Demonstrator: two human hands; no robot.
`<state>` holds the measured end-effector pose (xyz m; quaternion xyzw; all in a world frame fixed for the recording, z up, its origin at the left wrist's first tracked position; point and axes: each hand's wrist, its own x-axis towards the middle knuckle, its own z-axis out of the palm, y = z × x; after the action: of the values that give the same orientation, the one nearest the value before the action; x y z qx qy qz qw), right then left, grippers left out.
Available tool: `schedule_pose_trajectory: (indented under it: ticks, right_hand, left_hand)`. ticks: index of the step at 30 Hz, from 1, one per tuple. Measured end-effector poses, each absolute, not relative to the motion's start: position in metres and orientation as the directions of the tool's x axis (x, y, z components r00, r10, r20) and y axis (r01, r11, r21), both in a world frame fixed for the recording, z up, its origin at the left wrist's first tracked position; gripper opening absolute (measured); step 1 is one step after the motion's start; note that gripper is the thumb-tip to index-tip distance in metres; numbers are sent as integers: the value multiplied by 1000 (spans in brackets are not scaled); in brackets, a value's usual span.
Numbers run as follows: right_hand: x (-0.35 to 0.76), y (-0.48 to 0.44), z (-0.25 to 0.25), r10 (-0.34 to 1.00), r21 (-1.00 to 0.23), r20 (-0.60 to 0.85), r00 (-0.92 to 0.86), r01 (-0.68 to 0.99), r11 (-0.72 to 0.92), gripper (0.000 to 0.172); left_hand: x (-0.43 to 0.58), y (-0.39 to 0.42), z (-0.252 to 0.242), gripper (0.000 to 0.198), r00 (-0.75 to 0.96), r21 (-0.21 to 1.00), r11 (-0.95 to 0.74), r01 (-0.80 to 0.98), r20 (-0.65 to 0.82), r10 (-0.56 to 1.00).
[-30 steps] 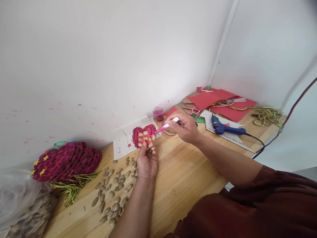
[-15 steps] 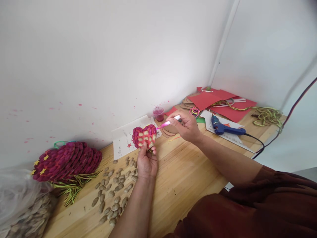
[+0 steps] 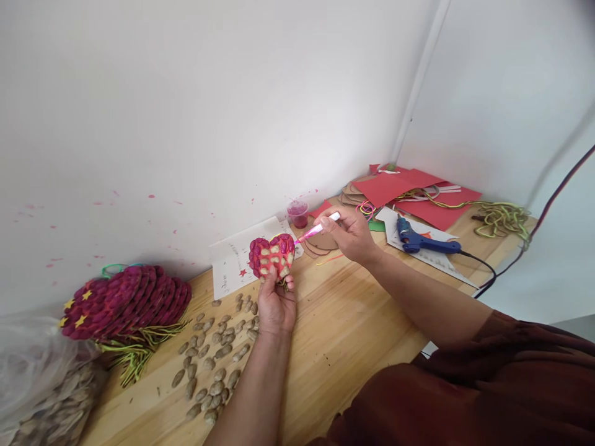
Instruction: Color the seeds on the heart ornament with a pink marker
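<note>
The right hand [image 3: 348, 238] has its fingers closed round a white-handled brush [image 3: 321, 228], whose pink tip has just shifted from the face of the two-lobed peanut piece [image 3: 273, 255] to its right rim, though I can't tell whether it touches. Pinched by its lower edge in the left hand [image 3: 277, 305], the piece now gets attention at its border, while several middle peanuts remain pale. Just beyond the right fingers stands a cup of pink paint [image 3: 298, 219]; nearer me than the left fingers, loose peanuts [image 3: 216, 388] dot the tabletop [image 3: 334, 347], with a purple stack [image 3: 125, 297] farther left.
</note>
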<state>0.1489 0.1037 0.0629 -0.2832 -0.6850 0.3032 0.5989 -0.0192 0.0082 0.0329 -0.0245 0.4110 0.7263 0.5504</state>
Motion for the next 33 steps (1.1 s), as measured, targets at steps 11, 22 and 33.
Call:
schedule_pose_trajectory:
  ticks: [11,22,33]
  right_hand:
    - [150,110,58,760,-754,649,-38,101,649,38]
    - [155,146,66,792,-791,607,63,148,594,42]
    - [114,192,87,887,-531,451,-103,767,359,31]
  left_hand:
    - [-20,12,11,24,-464,624,-156,-766,-367,806]
    - [-12,15,13,33,-494,613,-219,-759,-323,807]
    - [-10,17,9,46,-484,627,-223,-746,-281,829]
